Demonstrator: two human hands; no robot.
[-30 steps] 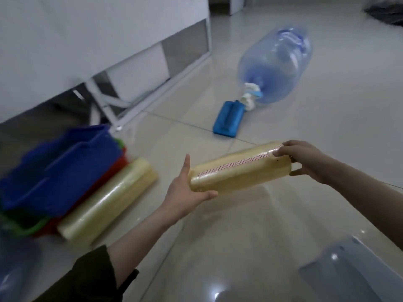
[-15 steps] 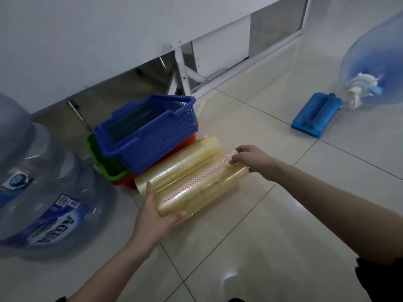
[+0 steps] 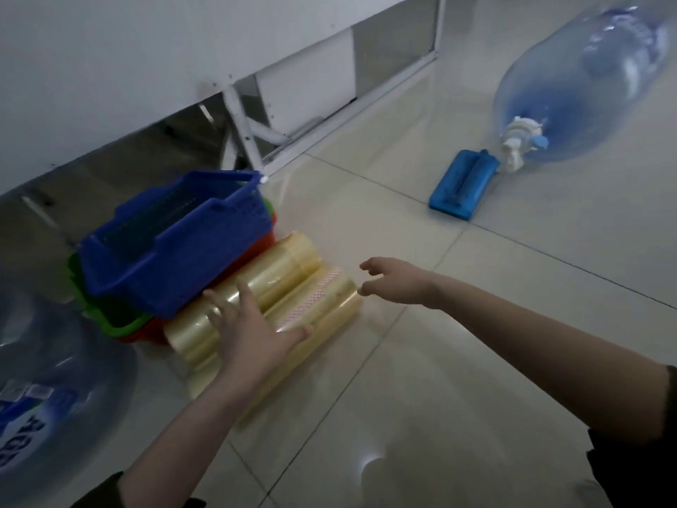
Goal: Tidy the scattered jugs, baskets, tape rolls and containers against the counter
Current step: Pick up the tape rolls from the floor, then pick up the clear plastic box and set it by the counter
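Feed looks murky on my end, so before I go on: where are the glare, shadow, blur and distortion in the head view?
Head view: dim overall, deep shadow under the counter; a bright glare spot on the floor tiles near the bottom; the lying jug stretched and smeared toward the corner; right hand slightly soft; left hand and tape rolls fairly sharp.

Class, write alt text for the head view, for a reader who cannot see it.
A left hand rests on two tape rolls lying side by side on the floor against stacked baskets; the right hand is open by their end. A jug lies further off.
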